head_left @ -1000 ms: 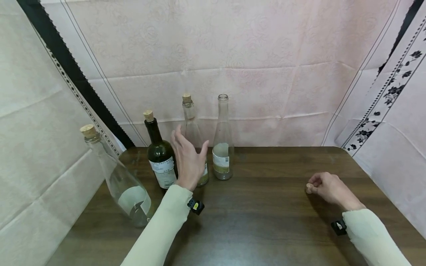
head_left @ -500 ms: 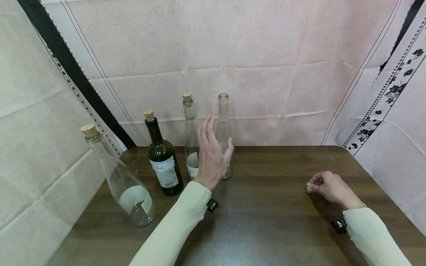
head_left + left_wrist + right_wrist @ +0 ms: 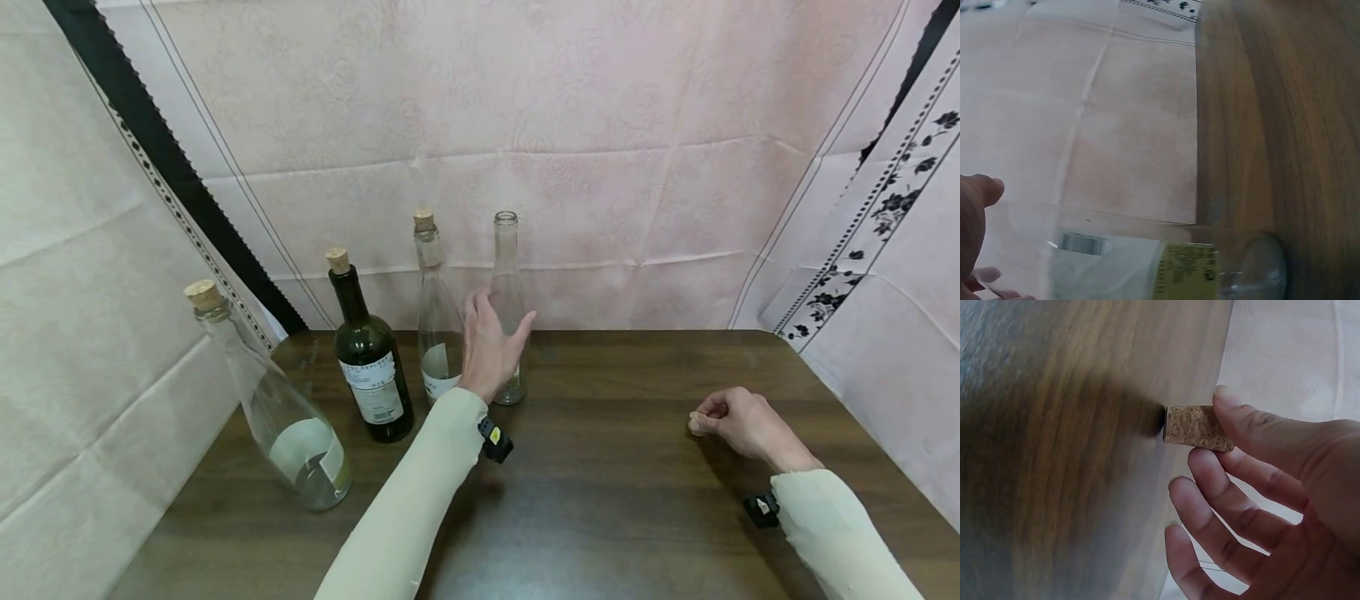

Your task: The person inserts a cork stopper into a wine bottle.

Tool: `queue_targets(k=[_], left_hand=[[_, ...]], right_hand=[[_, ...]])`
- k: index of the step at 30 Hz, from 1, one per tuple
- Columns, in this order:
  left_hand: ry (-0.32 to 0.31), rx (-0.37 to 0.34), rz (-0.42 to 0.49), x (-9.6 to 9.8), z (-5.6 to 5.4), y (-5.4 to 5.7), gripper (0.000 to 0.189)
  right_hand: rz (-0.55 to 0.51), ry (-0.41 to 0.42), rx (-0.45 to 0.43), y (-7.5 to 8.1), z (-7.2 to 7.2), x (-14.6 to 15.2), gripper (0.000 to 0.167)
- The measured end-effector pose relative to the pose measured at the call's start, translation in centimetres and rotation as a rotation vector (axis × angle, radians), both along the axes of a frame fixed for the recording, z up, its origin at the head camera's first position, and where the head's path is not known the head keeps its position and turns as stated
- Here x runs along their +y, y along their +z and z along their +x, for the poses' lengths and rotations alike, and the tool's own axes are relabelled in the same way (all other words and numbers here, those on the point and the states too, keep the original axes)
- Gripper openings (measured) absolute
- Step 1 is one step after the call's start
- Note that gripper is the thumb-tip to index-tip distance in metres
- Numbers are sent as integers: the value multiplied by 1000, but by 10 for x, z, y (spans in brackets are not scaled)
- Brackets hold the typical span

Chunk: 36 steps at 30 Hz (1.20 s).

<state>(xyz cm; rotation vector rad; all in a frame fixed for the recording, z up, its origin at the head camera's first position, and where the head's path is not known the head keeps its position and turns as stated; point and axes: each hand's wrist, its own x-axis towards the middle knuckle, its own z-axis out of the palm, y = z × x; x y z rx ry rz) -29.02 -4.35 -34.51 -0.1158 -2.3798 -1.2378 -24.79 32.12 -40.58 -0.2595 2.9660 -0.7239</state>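
A clear, uncorked glass bottle (image 3: 507, 258) stands upright at the back of the table. Right in front of it is my left hand (image 3: 491, 354), thumb spread away from the fingers. In the left wrist view, the bottle's label (image 3: 1104, 265) lies just beyond thumb and fingertips; contact cannot be made out. My right hand (image 3: 742, 423) pinches a short cork (image 3: 1194, 427) between thumb and fingers, low over the table at right. Beside my left hand stands a clear bottle (image 3: 437, 308) with a cork in its mouth, partly covered by the hand.
A dark green corked bottle (image 3: 367, 354) stands further left, its white label facing me. Nearest on the left is a large clear corked bottle (image 3: 277, 408). The wooden table (image 3: 600, 500) ends at a pale patterned cloth (image 3: 600, 167) behind.
My left hand has moved right, from in front of the middle corked bottle to the uncorked one, its fingers spread. The right hand with the cork has stayed where it was.
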Motion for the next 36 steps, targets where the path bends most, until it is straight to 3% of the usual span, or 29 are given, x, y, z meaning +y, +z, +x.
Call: queue_targets(k=[6,16,24,36], left_hand=[[-13,-99,107,0,-7,-6,69],[-32,-101,132,-1,-9,-8,61],[-44,-123,112,-4,-3,-7,55],[-150,-160,105,-11,19,-9,47]], right_hand=[[-8,-7,-22,-1,1,-1,18],[-1,-7,-2,-2,1,-2,19],[14,-19,16,-3,2,-1,24],[-4,-7,98,8,6,-6,36]])
